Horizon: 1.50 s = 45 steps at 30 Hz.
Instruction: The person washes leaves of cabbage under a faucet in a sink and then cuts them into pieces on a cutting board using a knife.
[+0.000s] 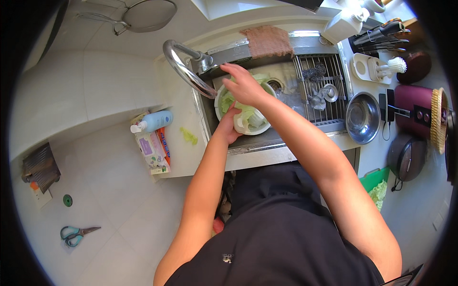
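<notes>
A white plastic colander (218, 107) with pale green leafy vegetable (227, 101) in it sits in the metal sink (275, 137). At its near side, my left hand (229, 123) grips a leafy piece with a thick pale stem (247, 116), held over the bowl. My right hand (245, 85) is above the colander's far part, fingers stretched towards the faucet (189, 77) and apart; nothing shows in its grasp, though its palm side is hidden. The drain (275, 85) lies right of the colander.
A rolling metal rack (323, 107) with scouring pads (315, 72) spans the sink's right side. Beyond it stand a steel bowl (363, 118) and a brush holder (372, 68). Left are a blue pump bottle (157, 121) and a leaf scrap (188, 136). A brown cloth (268, 41) hangs behind.
</notes>
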Each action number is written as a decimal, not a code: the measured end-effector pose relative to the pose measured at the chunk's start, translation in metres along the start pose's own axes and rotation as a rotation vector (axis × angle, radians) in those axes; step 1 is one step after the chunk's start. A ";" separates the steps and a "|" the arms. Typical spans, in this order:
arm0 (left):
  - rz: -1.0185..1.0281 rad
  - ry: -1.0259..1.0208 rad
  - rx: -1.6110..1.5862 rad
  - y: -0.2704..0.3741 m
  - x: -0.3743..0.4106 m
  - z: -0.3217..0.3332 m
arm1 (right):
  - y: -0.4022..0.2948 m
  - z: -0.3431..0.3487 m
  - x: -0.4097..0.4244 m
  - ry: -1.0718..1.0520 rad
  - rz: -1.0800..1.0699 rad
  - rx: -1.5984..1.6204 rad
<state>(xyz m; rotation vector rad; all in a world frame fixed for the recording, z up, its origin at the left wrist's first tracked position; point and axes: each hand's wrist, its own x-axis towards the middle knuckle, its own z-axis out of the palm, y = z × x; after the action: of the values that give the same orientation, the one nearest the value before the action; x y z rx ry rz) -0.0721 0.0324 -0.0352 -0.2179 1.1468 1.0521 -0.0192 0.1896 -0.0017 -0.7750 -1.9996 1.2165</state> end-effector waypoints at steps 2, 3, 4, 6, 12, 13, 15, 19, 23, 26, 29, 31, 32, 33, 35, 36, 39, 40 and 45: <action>-0.002 -0.162 -0.223 -0.001 -0.012 -0.010 | 0.000 0.018 0.022 -0.140 0.033 -0.044; 0.003 -0.248 -0.328 -0.003 -0.015 -0.014 | -0.006 0.017 0.033 -0.277 0.087 -0.071; 0.007 -0.337 -0.429 -0.005 -0.018 -0.018 | -0.011 0.016 0.039 -0.409 0.142 -0.100; 0.040 -0.349 -0.523 -0.003 -0.020 -0.012 | -0.005 0.013 0.029 -0.431 0.201 0.014; 0.215 -0.155 -0.626 -0.002 -0.023 0.025 | -0.041 0.020 -0.056 -0.478 0.567 -0.032; 0.246 -0.156 -0.638 -0.001 -0.029 0.033 | -0.035 0.020 -0.050 -0.537 0.563 -0.100; 0.252 -0.152 -0.621 0.003 -0.034 0.048 | -0.019 0.020 -0.035 -0.646 0.556 -0.237; 0.212 -0.314 -0.681 0.002 -0.006 0.034 | -0.009 0.029 -0.059 -0.417 0.584 -0.127; 0.234 -0.068 -0.431 0.002 0.017 0.001 | -0.029 0.007 -0.085 -0.757 0.574 0.213; 0.167 -0.028 -0.569 0.000 0.010 0.012 | -0.019 0.015 -0.089 -0.747 0.623 0.066; 0.207 -0.170 -0.675 0.001 -0.018 0.042 | -0.013 0.029 -0.058 -0.544 0.739 -0.095; 0.178 -0.114 -0.611 0.006 -0.030 0.062 | -0.008 0.034 -0.047 -0.480 0.746 -0.132; 0.175 -0.163 -0.622 0.006 -0.026 0.060 | -0.005 0.032 -0.047 -0.492 0.750 -0.121; 0.184 -0.203 -0.642 0.007 -0.024 0.048 | -0.014 0.032 -0.043 -0.522 0.745 -0.107; 0.219 -0.236 -0.622 -0.002 -0.006 0.023 | -0.021 0.017 -0.055 -0.607 0.713 0.025; 0.248 -0.221 -0.579 -0.010 0.007 0.005 | -0.019 0.004 -0.062 -0.713 0.664 0.072; 0.250 -0.136 -0.562 0.006 0.015 0.020 | -0.031 -0.031 -0.086 -0.625 0.489 -0.001; 0.227 -0.147 -0.573 0.008 0.016 0.027 | -0.038 -0.042 -0.093 -0.531 0.428 -0.055; 0.128 0.008 -0.534 0.015 0.036 0.046 | -0.042 -0.074 -0.094 -0.458 0.530 -0.078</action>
<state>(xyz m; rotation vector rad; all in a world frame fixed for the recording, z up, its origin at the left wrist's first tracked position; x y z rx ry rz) -0.0539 0.0895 -0.0394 -0.5747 0.8752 1.4617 0.0900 0.1397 0.0399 -1.2041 -2.2934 1.7519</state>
